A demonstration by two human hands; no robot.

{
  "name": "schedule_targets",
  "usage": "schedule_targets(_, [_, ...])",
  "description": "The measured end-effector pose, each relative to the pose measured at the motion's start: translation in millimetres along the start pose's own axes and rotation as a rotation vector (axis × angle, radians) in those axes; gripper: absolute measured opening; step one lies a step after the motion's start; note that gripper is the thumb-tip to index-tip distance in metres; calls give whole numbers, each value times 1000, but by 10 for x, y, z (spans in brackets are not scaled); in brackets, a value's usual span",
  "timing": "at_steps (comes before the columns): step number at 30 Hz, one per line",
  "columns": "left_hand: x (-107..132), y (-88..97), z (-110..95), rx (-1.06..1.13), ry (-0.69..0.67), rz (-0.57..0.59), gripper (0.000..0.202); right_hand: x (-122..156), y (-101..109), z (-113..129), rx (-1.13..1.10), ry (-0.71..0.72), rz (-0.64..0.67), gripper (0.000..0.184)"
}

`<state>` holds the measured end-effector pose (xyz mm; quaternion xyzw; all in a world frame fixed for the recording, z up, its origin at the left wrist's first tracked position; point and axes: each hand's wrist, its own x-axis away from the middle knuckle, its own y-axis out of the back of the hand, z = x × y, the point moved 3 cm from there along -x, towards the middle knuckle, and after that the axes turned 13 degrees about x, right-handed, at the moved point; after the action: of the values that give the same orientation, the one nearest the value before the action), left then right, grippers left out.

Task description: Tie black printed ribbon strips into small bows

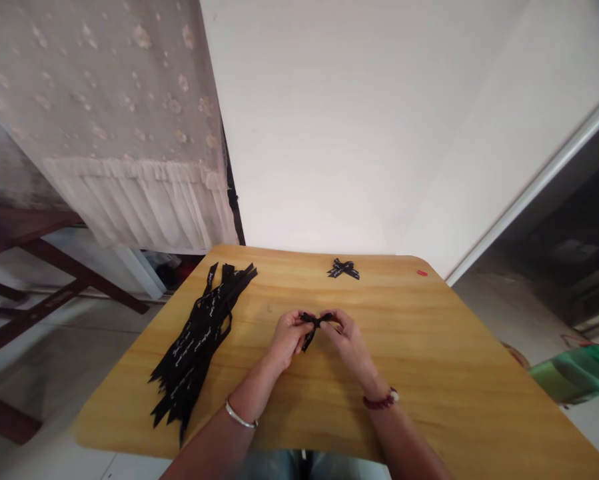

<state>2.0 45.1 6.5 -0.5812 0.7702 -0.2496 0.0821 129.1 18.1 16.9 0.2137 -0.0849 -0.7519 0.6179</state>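
head view: my left hand and right hand are close together mid table, both pinching a black ribbon between fingers and thumbs. grip is narrow, hands almost touching, ribbon held at its crossed middle. ribbon looks light and soft, maybe a bit slippery, with floppy ends, so the middle seems the best place to hold it. one tail hangs toward 6 o'clock from my fingers. ribbon pile lies at 9 o'clock from my hands, small black bow at 12 o'clock, red scrap at 2 o'clock by the far edge.
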Motion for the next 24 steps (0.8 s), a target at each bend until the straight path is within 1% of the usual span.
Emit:
schedule_targets(3, [13, -5, 4, 15, 25, 9, 21, -7, -12, -11, 60, 22, -19, 10])
schedule_targets(6, [24, -19, 23, 67, 94, 47, 19, 1, -3, -5, 100, 33, -63, 10])
schedule_targets(9, [24, -26, 42, 127, 145, 63, 18, 13, -10, 10, 107, 30, -67, 11])
schedule_targets(15, [13, -25, 54, 179, 132, 79, 17, 15, -56, 9, 34, 22, -7, 9])
schedule_targets(21, [13, -39, 53, 115, 112, 55, 17, 8, -51, 37, -3, -11, -19, 13])
schedule_targets(24, [4, -51, 50, 101, 88, 50, 17, 15, -42, 70, -67, -38, 5, 13])
